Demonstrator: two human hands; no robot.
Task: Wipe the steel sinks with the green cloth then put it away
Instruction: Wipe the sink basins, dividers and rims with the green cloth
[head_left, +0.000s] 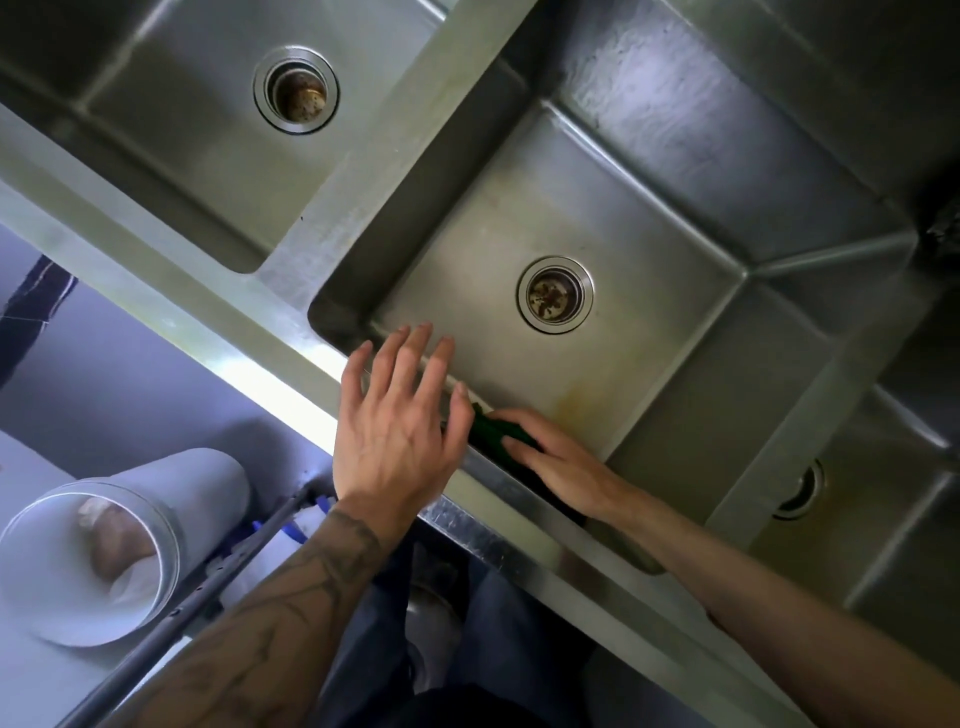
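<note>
I look down into a row of steel sinks. The middle sink (649, 218) has a round drain (555, 294) in its floor. My right hand (558, 457) presses a dark green cloth (491, 428) against the near inner wall of this sink; most of the cloth is hidden under the hand. My left hand (395, 415) hovers over the front rim (291, 358) just left of the cloth, fingers spread, holding nothing. The left sink (208, 156) with its own drain (296, 89) lies beyond a steel divider.
A third basin (883, 519) with a partly seen drain lies at the right. Below the front rim at the left stands a white bucket (98, 551) and a metal bar (218, 577). My legs stand under the rim.
</note>
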